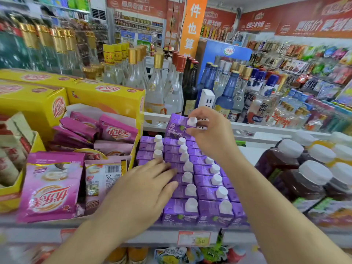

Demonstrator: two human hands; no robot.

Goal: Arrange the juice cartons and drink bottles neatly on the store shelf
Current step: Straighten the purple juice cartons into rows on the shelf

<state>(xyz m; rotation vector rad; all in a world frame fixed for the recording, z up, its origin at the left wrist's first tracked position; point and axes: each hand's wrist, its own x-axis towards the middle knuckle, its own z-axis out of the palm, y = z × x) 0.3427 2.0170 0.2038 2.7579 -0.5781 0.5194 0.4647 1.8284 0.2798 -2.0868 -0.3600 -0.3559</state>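
Several purple juice cartons with white caps stand in three rows on the store shelf. My right hand grips one purple carton by its top, lifted above the far end of the rows and tilted. My left hand lies flat with straight fingers on the tops of the left row's cartons. Dark juice bottles with white caps stand to the right of the cartons.
A yellow display box with pink drink sachets sits left of the cartons. Glass liquor bottles stand on the shelf behind. A price tag hangs on the shelf's front edge. Snack racks line the right wall.
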